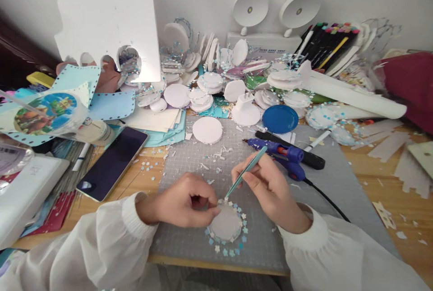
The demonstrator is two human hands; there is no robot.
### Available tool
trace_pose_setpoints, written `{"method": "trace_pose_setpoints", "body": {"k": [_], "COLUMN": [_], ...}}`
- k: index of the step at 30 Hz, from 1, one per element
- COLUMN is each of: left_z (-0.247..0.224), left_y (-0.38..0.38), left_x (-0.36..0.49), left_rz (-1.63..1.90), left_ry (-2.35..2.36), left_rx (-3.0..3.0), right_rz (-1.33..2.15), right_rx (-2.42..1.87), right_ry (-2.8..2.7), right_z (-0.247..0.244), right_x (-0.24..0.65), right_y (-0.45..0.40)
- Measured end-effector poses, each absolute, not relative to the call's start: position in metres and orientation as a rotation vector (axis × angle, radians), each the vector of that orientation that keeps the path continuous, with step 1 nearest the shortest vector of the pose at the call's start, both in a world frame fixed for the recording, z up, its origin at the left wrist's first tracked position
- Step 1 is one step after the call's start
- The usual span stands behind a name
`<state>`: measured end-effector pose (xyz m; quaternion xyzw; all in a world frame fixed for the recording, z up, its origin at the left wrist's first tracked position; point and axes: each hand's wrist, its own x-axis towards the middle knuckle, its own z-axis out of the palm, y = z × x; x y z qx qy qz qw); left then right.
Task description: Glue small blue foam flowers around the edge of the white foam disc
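Note:
My right hand (pixel 267 189) grips teal tweezers (pixel 246 171), tilted with the tips down at the upper rim of a round white disc (pixel 226 224). Small blue and white stars (pixel 232 252) ring this disc. My left hand (pixel 189 200) is closed, thumb and forefinger pinched at the disc's upper left edge. What sits between those fingers is too small to make out. The disc lies on a grey cutting mat (pixel 189 241) near the table's front edge.
Behind my right hand lie a blue-purple hot glue gun (pixel 280 150) with a cord and a blue round lid (pixel 280 118). A phone (pixel 113 162) and a plastic cup (pixel 64 113) are at left. Piled white discs (pixel 207 130), lamps (pixel 250 9) and markers (pixel 326 45) fill the back.

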<state>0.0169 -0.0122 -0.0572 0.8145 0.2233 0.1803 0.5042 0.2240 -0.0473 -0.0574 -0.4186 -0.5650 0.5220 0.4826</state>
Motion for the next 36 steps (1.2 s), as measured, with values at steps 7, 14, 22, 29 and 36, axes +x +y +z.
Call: {"method": "trace_pose_setpoints", "body": {"k": [7, 14, 22, 29, 36], "left_z": [-0.0582, -0.0579, -0.0581, -0.0585, -0.0599], "left_y": [-0.0115, -0.0112, -0.0111, -0.0112, -0.0117], "left_x": [0.0144, 0.015, 0.0144, 0.0144, 0.0136], "left_rz": [0.362, 0.376, 0.362, 0.374, 0.369], "left_ry": [0.625, 0.61, 0.608, 0.593, 0.616], "left_rx": [1.842, 1.841, 1.862, 1.867, 1.85], "right_rz": [1.269, 1.232, 1.224, 1.241, 1.276], "right_rx": [-1.029, -1.037, -1.041, -1.063, -1.112], "right_ry": [-1.419, -1.431, -1.437, -1.423, -1.414], "right_z": [-0.059, -0.0598, -0.0592, -0.0604, -0.0609], "right_x": [0.2218, 0.2211, 0.22, 0.219, 0.2201], "right_y": [-0.0491, -0.0491, -0.0482, -0.0488, -0.047]}}
